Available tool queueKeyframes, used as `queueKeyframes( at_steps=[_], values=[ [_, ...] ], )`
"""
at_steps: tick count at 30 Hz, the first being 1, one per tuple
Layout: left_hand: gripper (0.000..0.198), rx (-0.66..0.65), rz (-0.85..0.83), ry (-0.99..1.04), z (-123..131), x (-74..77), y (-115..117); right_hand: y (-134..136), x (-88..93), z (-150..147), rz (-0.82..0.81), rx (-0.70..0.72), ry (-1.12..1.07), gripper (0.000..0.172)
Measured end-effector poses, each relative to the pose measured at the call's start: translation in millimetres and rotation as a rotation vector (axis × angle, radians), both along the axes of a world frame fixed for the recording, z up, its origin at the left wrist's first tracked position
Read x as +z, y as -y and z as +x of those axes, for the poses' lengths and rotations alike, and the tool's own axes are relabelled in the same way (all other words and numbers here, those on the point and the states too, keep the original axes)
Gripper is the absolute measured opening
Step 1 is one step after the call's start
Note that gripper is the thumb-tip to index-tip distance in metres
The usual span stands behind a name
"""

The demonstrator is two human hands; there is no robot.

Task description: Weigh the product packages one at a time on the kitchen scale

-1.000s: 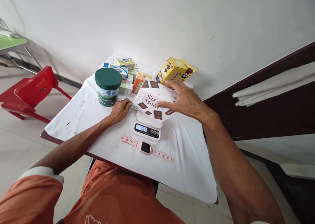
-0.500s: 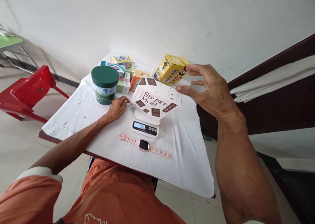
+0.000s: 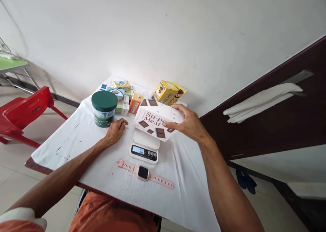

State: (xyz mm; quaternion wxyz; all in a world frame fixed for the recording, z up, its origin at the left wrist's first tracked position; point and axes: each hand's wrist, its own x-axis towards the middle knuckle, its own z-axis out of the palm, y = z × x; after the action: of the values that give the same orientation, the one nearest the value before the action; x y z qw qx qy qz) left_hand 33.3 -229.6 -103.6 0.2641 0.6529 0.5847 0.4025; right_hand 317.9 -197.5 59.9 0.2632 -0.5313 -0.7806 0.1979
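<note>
A white "Su-per Meal" box (image 3: pixel 159 119) rests tilted on a small white kitchen scale (image 3: pixel 145 154), whose lit display seems to read 90. My right hand (image 3: pixel 187 125) grips the box's right end, thumb on its printed face and fingers over the far edge. My left hand (image 3: pixel 116 131) lies on the cloth with fingers curled together, left of the box and just in front of a green-lidded tub (image 3: pixel 104 108); what is under its fingers, if anything, is hidden. Nearer the table's front edge a pink-strapped smartwatch (image 3: pixel 143 173) is laid out flat.
Behind the box stands a yellow box (image 3: pixel 168 92). Several small cartons (image 3: pixel 122 101) and an orange pack (image 3: pixel 136 103) are piled beside the tub. The table has a white cloth (image 3: pixel 84 147). A red chair (image 3: pixel 28 113) is at the left, a dark door (image 3: pixel 270 123) at the right.
My right hand has come down from beside the box and taken hold of its right end. The view has shifted, so the table sits lower in the picture. My left hand remains by the tub.
</note>
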Motion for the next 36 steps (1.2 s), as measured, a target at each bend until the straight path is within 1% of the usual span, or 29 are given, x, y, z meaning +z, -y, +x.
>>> queueKeyframes(
  at_steps=[3, 5, 7, 8, 10, 13, 16, 18, 21, 25, 29, 32, 36],
  values=[
    [0.03, -0.002, -0.004, 0.017, 1, -2.6, -1, -16, 29.7, 10, 0.099, -0.062, -0.149, 0.065],
    [0.029, -0.001, 0.003, 0.015, 2, -4.9, -2, -39, 46.4, 7, 0.19, -0.109, -0.237, 0.065],
    [0.03, -0.01, 0.015, 0.007, 4, -7.2, -3, -70, 54.5, -6, 0.315, -0.172, -0.278, 0.062],
    [0.03, -0.016, 0.024, 0.005, 4, -8.4, -3, -89, 54.6, -16, 0.372, -0.206, -0.281, 0.061],
    [0.031, -0.031, 0.042, 0.008, 5, -10.6, -3, -128, 47.4, -43, 0.42, -0.241, -0.28, 0.062],
    [0.03, -0.05, 0.062, 0.014, 5, -13.1, -4, -181, 24.5, -87, 0.391, -0.279, -0.209, 0.065],
    [0.03, -0.055, 0.051, 0.001, 5, -14.8, -3, -215, -0.6, -123, 0.296, -0.303, -0.09, 0.064],
    [0.029, -0.054, 0.035, -0.016, 6, -15.6, -2, -230, -13.3, -138, 0.239, -0.311, -0.039, 0.064],
    [0.03, -0.06, 0.013, -0.049, 8, -16.4, -2, -250, -24.0, -146, 0.228, -0.313, -0.013, 0.064],
    [0.03, -0.056, -0.012, -0.091, 11, -14.8, -4, -273, -30.5, -143, 0.269, -0.288, 0.013, 0.068],
    [0.028, -0.04, -0.043, -0.115, 13, -11.6, -5, -282, -40.7, -140, 0.275, -0.26, 0.01, 0.069],
    [0.027, -0.034, -0.048, -0.128, 14, -10.2, -6, -282, -53.2, -143, 0.178, -0.221, -0.009, 0.07],
    [0.028, -0.035, -0.051, -0.142, 14, -9.9, -6, -282, -71.1, -153, -0.061, -0.215, -0.096, 0.074]
  ],
)
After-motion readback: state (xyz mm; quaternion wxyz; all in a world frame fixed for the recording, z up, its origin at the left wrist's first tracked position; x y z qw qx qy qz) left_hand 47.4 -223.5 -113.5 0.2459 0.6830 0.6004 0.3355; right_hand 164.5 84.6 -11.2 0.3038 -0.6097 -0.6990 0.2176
